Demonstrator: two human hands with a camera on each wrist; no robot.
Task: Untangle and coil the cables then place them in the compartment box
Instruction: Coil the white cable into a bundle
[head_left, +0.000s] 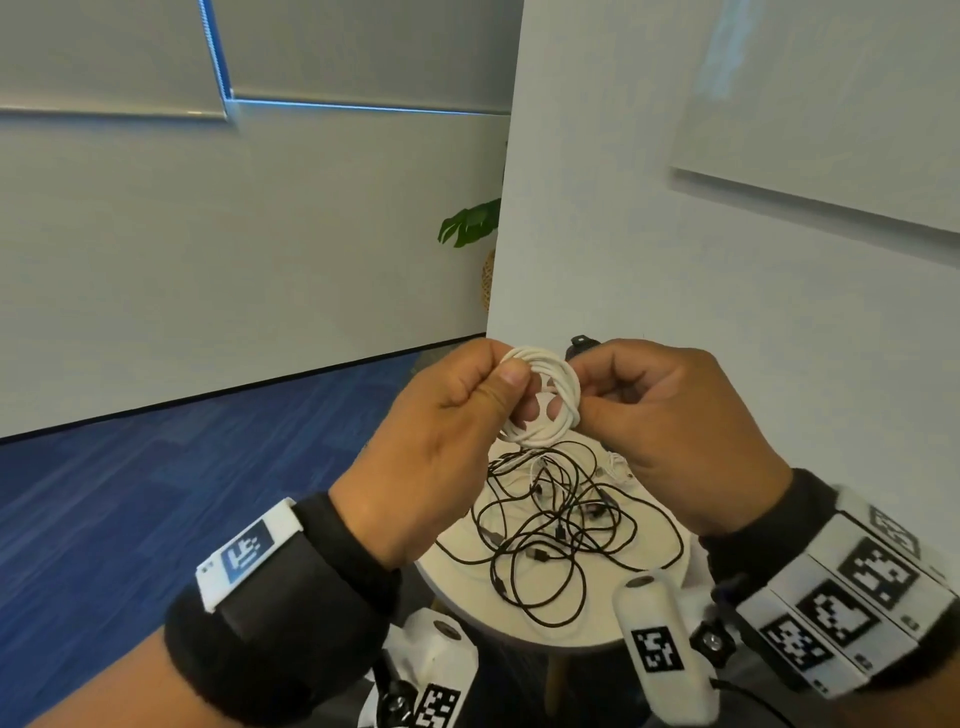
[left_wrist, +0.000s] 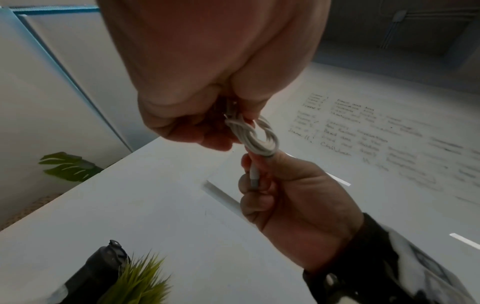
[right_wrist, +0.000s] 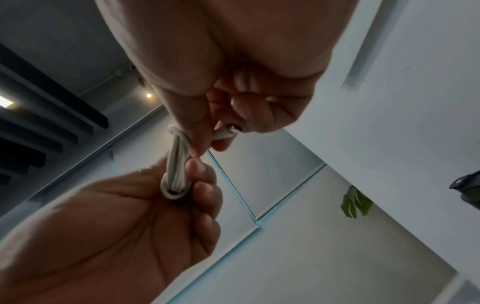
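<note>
1. Left hand (head_left: 441, 441) pinching the left side of a coiled white cable (head_left: 540, 397), thumb on top.
2. Right hand (head_left: 675, 431) clamped on the coil's right side, connector end (left_wrist: 254, 179) tucked in curled fingers.
3. Coil raised above a round bench (head_left: 613, 626).
4. Black cables (head_left: 556, 530) tangled across the bench's middle.

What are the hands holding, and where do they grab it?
A coiled white cable. The left hand pinches the coil's left side; the right hand pinches its right side and its plug end.
</note>
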